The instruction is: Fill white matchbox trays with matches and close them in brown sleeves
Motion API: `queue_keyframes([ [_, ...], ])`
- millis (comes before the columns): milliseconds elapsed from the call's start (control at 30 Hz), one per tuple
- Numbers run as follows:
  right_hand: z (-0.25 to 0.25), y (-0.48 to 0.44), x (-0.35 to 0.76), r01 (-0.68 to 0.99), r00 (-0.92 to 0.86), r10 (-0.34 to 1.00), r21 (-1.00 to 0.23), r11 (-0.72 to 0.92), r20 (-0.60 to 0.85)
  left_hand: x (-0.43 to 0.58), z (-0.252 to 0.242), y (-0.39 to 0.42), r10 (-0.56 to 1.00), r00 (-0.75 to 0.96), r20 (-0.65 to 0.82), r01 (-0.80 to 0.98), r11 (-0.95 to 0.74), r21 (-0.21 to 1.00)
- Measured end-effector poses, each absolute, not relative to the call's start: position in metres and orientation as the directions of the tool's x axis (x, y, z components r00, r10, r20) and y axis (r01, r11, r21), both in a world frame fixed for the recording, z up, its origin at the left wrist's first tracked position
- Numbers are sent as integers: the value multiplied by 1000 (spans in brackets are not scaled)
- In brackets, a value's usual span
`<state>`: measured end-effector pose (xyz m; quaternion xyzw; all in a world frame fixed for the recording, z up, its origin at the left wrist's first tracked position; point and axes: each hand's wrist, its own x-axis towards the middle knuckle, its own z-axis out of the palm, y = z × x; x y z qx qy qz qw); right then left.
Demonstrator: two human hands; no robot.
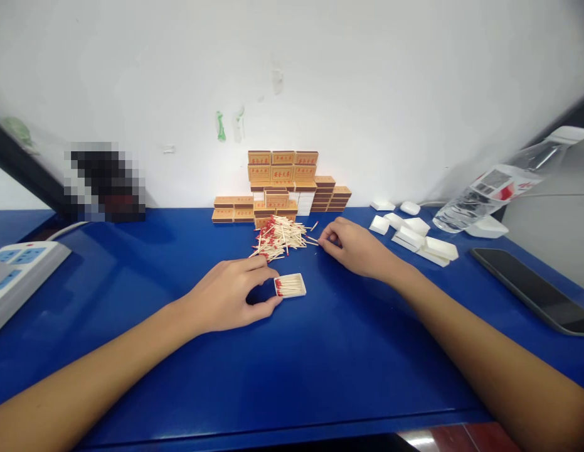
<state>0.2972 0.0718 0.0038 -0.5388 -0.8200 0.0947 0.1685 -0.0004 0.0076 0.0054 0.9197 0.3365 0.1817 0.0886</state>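
A small white matchbox tray [298, 292] lies on the blue table with red-tipped matches in it, their heads toward the left. My left hand [233, 292] grips the tray's left end between thumb and fingers. Just beyond it is a loose heap of matches [283, 236] with red heads. To the right of this heap, my right hand [347, 246] is closed in a pinch on a single match [312, 238], which points left toward the heap.
Stacked orange matchboxes [282, 172] stand behind the heap against the wall. White empty trays [416, 235], a tilted plastic bottle [499, 182] and a dark phone [531, 289] are at the right. A power strip [26, 276] lies at the left.
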Motion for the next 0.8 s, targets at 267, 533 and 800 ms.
queue_keyframes([
  [267, -2, 73, 284, 849, -354, 917, -348, 397, 182, -1, 5, 8, 651, 708, 274, 586, -758, 286],
  [533, 7, 70, 297, 835, -404, 905, -353, 423, 130, 0, 5, 9, 659, 699, 278, 596, -751, 282],
  [800, 34, 40, 297, 702, -571, 817, -466, 538, 83, -3, 4, 10, 663, 690, 289, 610, -748, 261],
])
